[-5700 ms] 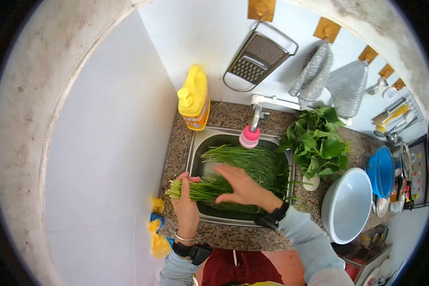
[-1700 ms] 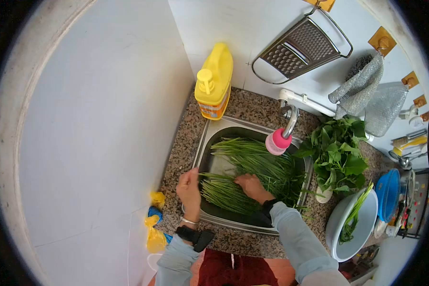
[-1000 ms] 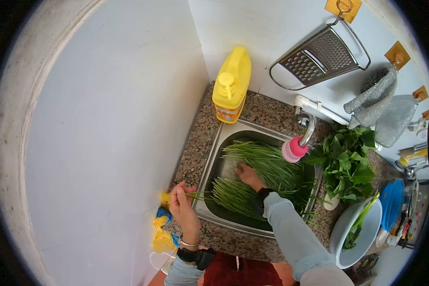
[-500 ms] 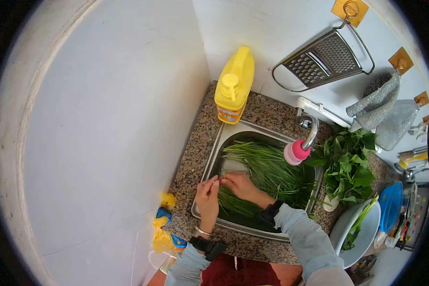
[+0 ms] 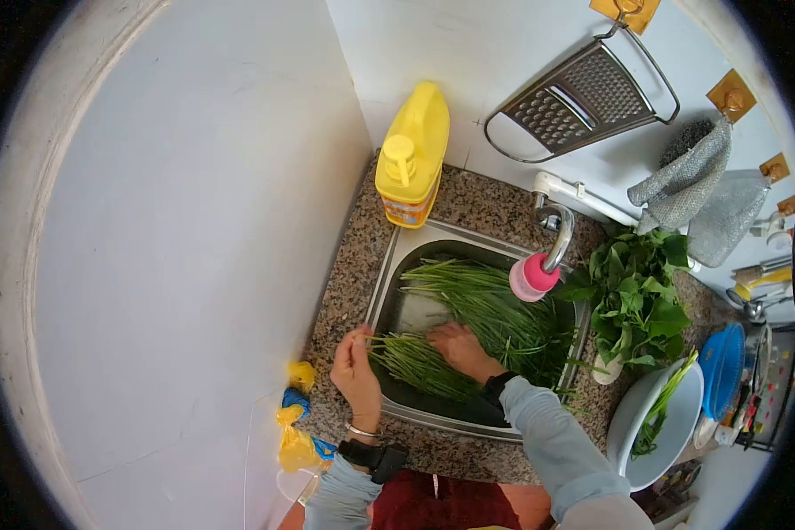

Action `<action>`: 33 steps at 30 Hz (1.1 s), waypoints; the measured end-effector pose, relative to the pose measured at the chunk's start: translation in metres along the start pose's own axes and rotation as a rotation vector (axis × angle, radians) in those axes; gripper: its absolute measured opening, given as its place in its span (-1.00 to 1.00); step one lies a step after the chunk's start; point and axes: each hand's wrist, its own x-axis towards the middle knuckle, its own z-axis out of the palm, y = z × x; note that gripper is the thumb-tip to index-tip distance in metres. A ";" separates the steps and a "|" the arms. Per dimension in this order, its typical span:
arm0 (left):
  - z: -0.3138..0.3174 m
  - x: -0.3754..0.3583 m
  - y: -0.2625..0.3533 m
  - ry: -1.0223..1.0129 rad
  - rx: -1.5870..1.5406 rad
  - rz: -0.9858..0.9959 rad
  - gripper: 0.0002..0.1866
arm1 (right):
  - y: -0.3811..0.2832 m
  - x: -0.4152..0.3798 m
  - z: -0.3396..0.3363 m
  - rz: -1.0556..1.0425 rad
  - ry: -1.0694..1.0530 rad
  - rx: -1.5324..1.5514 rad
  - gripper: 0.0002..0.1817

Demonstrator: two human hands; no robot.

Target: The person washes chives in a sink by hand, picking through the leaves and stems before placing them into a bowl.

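Long thin green chives (image 5: 477, 300) fill much of the steel sink (image 5: 404, 256), with a nearer bunch lying toward its front left. At the sink's left rim my left hand (image 5: 355, 371) is closed, thumb and fingers pinched at the pale ends of a few chives from that bunch. My right hand (image 5: 464, 351) is inside the sink, palm down between the two heaps, its fingers stretched to the left and touching the chives. Part of its fingertips is hidden among the stalks. Above the sink's right side hangs the tap (image 5: 563, 237) with a pink nozzle (image 5: 533, 277).
A yellow jug with a pump (image 5: 415, 163) stands behind the sink. Leafy greens (image 5: 636, 296) lie right of it, beside a pale basin (image 5: 680, 442) holding some stalks and a blue basket (image 5: 724, 371). A grater (image 5: 583, 97) hangs on the wall. Plastic bags (image 5: 299, 450) are at the left.
My hands have come apart: the left has shifted left to the sink rim, while the right has moved away from it and lower onto the chives. The view has shifted slightly.
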 end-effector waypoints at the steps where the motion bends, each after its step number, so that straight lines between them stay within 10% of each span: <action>1: -0.002 0.002 0.003 0.000 -0.001 -0.001 -0.77 | 0.007 -0.003 -0.004 0.030 -0.081 -0.045 -0.74; 12: -0.027 0.009 0.030 0.162 -0.123 0.044 -0.68 | 0.008 -0.005 -0.026 0.260 -0.466 -0.293 -0.83; 20: -0.027 0.001 0.020 0.142 -0.168 0.007 -0.59 | -0.013 0.067 -0.053 0.083 0.028 -0.196 -0.79; 27: -0.028 0.001 0.011 0.151 -0.069 0.044 -0.63 | -0.002 0.088 0.001 0.224 0.120 -0.226 -0.76; 29: -0.026 0.001 0.008 0.159 -0.081 0.029 -0.63 | -0.006 0.084 0.000 0.269 -0.247 -0.276 -0.75; 33: -0.022 0.003 0.006 0.153 -0.140 -0.035 -0.63 | -0.022 0.062 -0.023 0.109 -0.027 0.024 -0.78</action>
